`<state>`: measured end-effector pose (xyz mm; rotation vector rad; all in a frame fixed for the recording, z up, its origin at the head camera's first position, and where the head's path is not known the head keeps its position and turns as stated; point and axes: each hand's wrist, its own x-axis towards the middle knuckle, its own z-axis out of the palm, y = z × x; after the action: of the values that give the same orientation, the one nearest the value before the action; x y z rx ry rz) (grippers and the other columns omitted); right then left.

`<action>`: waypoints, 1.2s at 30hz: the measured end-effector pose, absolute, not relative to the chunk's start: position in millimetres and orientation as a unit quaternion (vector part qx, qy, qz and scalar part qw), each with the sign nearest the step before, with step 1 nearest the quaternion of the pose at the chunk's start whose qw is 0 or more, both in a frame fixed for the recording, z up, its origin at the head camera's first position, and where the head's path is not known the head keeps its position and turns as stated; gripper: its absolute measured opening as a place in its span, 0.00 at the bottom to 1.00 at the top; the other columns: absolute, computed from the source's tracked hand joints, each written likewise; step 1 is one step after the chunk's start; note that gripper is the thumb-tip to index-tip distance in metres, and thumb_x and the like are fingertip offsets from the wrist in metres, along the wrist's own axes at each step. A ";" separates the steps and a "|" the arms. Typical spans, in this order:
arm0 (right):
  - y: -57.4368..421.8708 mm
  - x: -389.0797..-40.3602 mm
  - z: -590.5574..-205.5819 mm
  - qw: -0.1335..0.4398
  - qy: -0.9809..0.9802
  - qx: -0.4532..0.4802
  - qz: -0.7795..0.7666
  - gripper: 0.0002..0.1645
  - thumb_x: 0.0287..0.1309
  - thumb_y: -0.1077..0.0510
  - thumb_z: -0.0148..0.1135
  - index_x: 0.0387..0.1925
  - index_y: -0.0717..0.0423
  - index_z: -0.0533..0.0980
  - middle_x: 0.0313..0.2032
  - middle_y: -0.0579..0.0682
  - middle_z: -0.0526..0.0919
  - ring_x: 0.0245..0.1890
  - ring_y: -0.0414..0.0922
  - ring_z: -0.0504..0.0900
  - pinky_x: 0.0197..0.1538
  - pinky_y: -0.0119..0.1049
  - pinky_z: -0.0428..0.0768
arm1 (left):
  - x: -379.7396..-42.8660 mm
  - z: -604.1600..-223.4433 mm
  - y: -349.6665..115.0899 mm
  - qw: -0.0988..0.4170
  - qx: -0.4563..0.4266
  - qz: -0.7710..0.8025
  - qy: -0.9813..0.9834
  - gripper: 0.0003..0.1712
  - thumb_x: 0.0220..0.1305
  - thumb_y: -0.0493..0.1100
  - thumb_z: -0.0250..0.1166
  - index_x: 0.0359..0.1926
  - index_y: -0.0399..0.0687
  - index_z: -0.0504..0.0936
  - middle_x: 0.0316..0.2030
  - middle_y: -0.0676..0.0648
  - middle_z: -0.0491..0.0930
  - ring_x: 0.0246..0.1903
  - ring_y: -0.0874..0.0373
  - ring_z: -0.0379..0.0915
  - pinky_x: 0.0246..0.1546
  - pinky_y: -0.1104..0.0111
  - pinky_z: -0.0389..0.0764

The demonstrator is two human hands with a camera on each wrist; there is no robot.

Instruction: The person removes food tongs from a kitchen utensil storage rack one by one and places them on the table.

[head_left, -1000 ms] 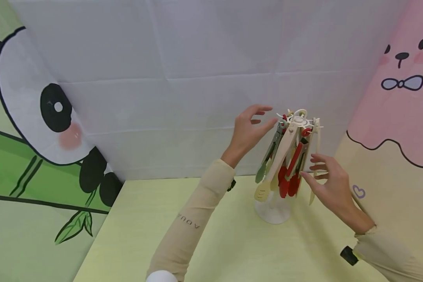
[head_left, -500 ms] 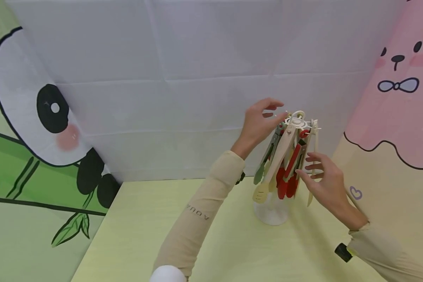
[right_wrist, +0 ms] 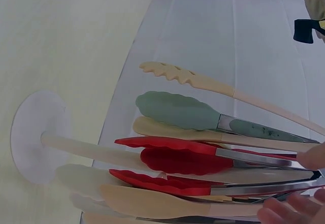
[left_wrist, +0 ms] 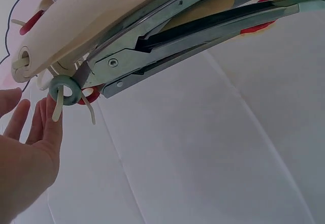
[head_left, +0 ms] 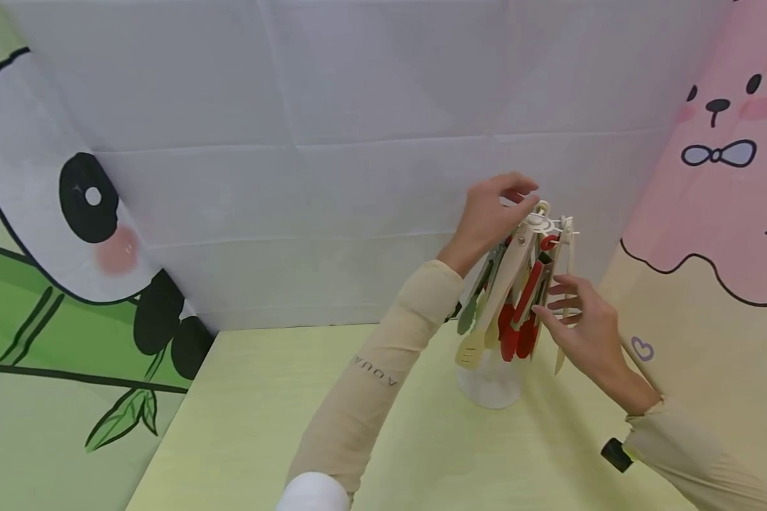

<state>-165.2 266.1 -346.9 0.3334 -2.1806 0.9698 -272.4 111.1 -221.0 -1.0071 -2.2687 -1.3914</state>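
Note:
A white rotating utensil rack (head_left: 540, 223) stands on the table, hung all round with kitchen utensils. My left hand (head_left: 486, 216) reaches over its top, thumb and fingers apart beside the top ring. The left wrist view shows those fingers close behind the hanging loop of green tongs (left_wrist: 114, 62). My right hand (head_left: 588, 333) is held beside the hanging utensils, fingers loosely bent, thumb near red tongs (head_left: 528, 292). In the right wrist view, green-tipped tongs (right_wrist: 177, 111) and a beige spaghetti server (right_wrist: 188, 79) hang beyond the red ones. A pale yellow slotted turner (head_left: 469, 351) hangs at the front.
The rack's round white base (head_left: 488, 392) rests on a pale yellow tabletop (head_left: 281, 397). A white cloth wall (head_left: 358, 184) rises behind it. Printed panels with a panda (head_left: 32, 199) and a pink animal (head_left: 722, 191) close off both sides.
My left hand has moved right, from beside the rack to over its top. The right hand stays beside the utensils, with a slight shift left in view.

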 end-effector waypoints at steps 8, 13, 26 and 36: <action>266.3 -168.5 -348.6 0.353 -0.845 0.117 0.386 0.30 0.46 0.68 0.71 0.52 0.69 0.70 0.35 0.61 0.82 0.31 0.57 0.82 0.31 0.16 0.73 | -272.5 -219.3 124.2 0.144 -0.344 -0.434 -0.820 0.10 0.66 0.40 0.60 0.43 0.47 0.85 0.37 0.52 0.82 0.35 0.65 0.74 0.35 0.81 0.71; 264.0 -170.7 -350.4 0.363 -0.841 0.114 0.385 0.29 0.46 0.69 0.71 0.51 0.69 0.70 0.38 0.61 0.81 0.31 0.56 0.82 0.31 0.15 0.72 | -273.5 -219.9 128.6 0.170 -0.344 -0.409 -0.828 0.09 0.64 0.40 0.61 0.40 0.47 0.87 0.35 0.52 0.83 0.34 0.65 0.74 0.34 0.82 0.70; 258.6 -174.7 -353.5 0.356 -0.839 0.096 0.401 0.29 0.48 0.66 0.71 0.50 0.68 0.69 0.42 0.62 0.80 0.32 0.58 0.83 0.30 0.14 0.72 | -271.8 -220.0 131.3 0.202 -0.335 -0.383 -0.837 0.09 0.64 0.41 0.62 0.38 0.46 0.88 0.32 0.52 0.79 0.32 0.64 0.71 0.32 0.82 0.68; 261.2 -179.1 -355.2 0.362 -0.835 0.067 0.409 0.31 0.44 0.65 0.73 0.50 0.68 0.68 0.36 0.60 0.79 0.32 0.52 0.80 0.32 0.17 0.74 | -270.2 -220.7 134.0 0.222 -0.323 -0.364 -0.845 0.09 0.64 0.40 0.61 0.37 0.49 0.88 0.31 0.52 0.78 0.32 0.64 0.69 0.33 0.80 0.67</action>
<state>-179.1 261.2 -355.2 0.1722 -2.1511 1.0525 -270.2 134.0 -220.7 -0.8922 -2.3333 -1.0060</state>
